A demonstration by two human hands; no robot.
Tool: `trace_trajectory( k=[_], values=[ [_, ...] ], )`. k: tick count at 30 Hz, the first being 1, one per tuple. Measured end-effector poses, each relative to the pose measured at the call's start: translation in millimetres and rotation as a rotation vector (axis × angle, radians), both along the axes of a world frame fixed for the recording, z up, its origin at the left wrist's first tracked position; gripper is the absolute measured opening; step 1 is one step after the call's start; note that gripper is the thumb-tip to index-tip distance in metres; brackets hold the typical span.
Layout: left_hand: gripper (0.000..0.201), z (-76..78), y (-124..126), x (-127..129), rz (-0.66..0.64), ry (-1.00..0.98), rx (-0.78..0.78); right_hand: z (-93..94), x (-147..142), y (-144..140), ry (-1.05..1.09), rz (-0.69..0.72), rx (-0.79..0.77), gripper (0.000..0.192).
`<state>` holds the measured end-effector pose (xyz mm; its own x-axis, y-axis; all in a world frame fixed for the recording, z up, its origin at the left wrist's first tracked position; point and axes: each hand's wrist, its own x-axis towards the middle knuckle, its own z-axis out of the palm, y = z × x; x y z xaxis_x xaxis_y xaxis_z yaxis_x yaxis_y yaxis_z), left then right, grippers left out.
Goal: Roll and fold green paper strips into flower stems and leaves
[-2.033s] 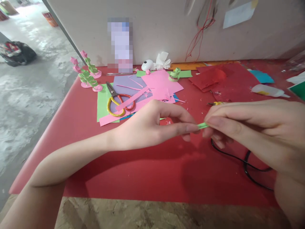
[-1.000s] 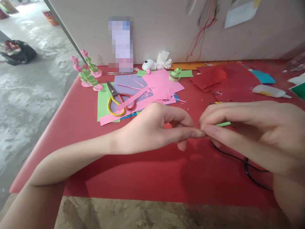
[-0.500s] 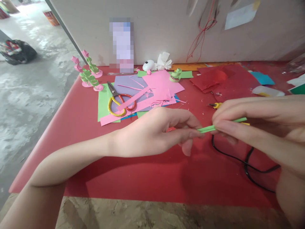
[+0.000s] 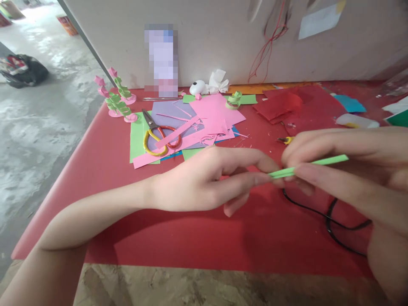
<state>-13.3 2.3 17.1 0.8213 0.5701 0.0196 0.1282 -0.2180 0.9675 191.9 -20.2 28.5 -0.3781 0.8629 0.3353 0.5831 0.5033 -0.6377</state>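
Between my two hands runs a narrow green paper strip (image 4: 331, 160), doubled along the stretch between them. My left hand (image 4: 207, 182) pinches its left end between thumb and fingertips. Its middle is in the thumb-and-finger pinch of my right hand (image 4: 344, 170), and a free end sticks out past the thumb. Both hands are above the red tabletop (image 4: 178, 238). Just beyond my right fingers lies a yellow-handled tool with a dark tip (image 4: 285, 140), mostly hidden by that hand. A black cord (image 4: 306, 207) passes beneath.
Scissors (image 4: 156, 131) with yellow and red handles lie on sheets of coloured paper, beside pink paper (image 4: 213, 112). Pink-and-green paper flowers (image 4: 119, 100) stand at the back left. A curled green strip (image 4: 234, 100) and red paper (image 4: 280, 104) are farther back, near the white wall.
My right thumb has shifted slightly along the green strip, and more of its free end now shows, pointing right. My left fingers have moved a little right and are curled differently.
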Motion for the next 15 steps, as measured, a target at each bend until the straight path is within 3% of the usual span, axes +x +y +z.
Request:
trace_trajectory(
  k=[3,9,15],
  values=[
    [0.019,-2.5,-0.2,0.3,-0.008,-0.009,0.031,1.8,-5.4,2.2,-0.014,0.101,-0.01,0.016],
    [0.022,-4.2,-0.5,4.2,0.099,-0.056,0.074,-2.0,-12.1,4.7,0.002,0.061,-0.027,0.019],
    [0.025,-4.6,-1.9,4.4,0.188,-0.041,-0.022,-1.0,-9.5,1.8,0.03,0.005,0.058,0.017]
  ],
)
